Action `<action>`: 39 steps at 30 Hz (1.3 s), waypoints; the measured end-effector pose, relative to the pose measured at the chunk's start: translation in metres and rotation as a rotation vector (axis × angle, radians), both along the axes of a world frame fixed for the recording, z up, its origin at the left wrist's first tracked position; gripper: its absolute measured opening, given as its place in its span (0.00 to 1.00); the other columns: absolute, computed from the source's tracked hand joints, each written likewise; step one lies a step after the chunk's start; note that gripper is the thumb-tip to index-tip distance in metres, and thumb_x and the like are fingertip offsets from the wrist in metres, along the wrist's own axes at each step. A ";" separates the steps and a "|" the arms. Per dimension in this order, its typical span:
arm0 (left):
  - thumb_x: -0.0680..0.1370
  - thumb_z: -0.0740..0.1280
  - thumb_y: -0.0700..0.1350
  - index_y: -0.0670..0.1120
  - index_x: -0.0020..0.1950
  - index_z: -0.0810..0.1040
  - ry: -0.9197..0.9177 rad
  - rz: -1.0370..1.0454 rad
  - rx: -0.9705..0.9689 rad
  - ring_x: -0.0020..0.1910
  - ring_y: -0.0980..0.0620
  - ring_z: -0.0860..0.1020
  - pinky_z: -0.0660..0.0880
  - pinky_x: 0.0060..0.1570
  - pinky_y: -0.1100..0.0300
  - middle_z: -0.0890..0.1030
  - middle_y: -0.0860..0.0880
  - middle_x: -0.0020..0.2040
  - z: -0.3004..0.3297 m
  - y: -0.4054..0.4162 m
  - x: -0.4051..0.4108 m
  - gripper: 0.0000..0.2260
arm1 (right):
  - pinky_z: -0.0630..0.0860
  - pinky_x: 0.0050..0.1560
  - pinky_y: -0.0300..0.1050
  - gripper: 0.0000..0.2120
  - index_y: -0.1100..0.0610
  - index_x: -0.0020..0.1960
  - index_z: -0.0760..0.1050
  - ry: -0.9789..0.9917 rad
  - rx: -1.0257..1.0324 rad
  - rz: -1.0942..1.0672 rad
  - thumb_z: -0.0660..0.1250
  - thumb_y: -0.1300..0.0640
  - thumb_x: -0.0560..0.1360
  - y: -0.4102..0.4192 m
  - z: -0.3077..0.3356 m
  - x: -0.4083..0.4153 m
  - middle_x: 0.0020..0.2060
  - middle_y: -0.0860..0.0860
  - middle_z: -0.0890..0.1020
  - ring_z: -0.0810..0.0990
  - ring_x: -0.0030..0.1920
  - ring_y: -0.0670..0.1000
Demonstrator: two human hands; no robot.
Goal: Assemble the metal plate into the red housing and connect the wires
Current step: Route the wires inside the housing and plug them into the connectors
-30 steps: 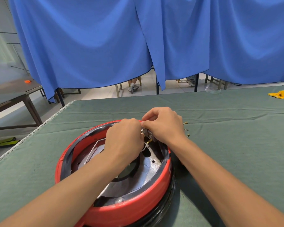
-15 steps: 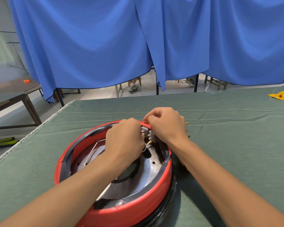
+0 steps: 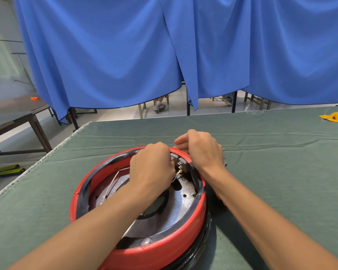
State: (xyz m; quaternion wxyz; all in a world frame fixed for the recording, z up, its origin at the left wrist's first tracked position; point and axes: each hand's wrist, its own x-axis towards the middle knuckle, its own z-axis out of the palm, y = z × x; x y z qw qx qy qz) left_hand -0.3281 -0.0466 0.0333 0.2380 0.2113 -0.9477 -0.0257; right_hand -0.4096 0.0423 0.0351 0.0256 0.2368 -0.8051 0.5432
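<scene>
The red housing [image 3: 164, 250] is sitting on the near part of the green table [image 3: 281, 172], and the metal plate [image 3: 180, 207] is already lying inside it. Both hands are working at the far side of the ring, where a small grey connector block [image 3: 180, 163] is sitting by the rim.

Over the last second the hands are hardly moving. The right hand [image 3: 203, 151] is lifting a little off the block, so more of the block is showing now. The left hand [image 3: 152, 168] is staying curled over a thin white wire [image 3: 174, 179] with a gold tip [image 3: 180, 171]. This looks like the wire step, with the tip just beside the block and not pushed in yet.

The left fingers are hidden under the hand, so I cannot tell for sure if they are pinching the wire. The right fingers are curling over the rim, and I cannot tell what they are holding. Some small gold bits [image 3: 223, 150] are peeking out past the right hand, too tiny to make out.
</scene>
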 end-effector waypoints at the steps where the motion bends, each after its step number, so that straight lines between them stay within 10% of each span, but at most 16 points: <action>1: 0.75 0.66 0.47 0.46 0.45 0.81 0.005 0.001 0.005 0.43 0.41 0.79 0.67 0.35 0.57 0.81 0.46 0.40 0.000 0.000 0.001 0.07 | 0.71 0.49 0.45 0.21 0.48 0.35 0.80 0.003 -0.004 0.000 0.48 0.46 0.66 0.000 0.000 0.000 0.32 0.40 0.83 0.81 0.44 0.46; 22: 0.74 0.67 0.45 0.46 0.39 0.84 -0.007 -0.059 0.242 0.39 0.45 0.80 0.72 0.37 0.58 0.82 0.47 0.34 0.004 -0.004 0.008 0.07 | 0.74 0.39 0.43 0.14 0.54 0.35 0.81 -0.059 0.012 0.141 0.59 0.58 0.75 0.024 0.007 -0.010 0.31 0.48 0.85 0.83 0.39 0.47; 39: 0.74 0.59 0.49 0.49 0.47 0.68 0.118 -0.147 -0.039 0.46 0.50 0.68 0.65 0.38 0.58 0.69 0.52 0.45 0.004 0.007 0.005 0.06 | 0.66 0.25 0.36 0.08 0.60 0.35 0.79 -0.299 0.073 -0.131 0.63 0.61 0.71 0.076 0.005 -0.043 0.20 0.50 0.78 0.71 0.23 0.49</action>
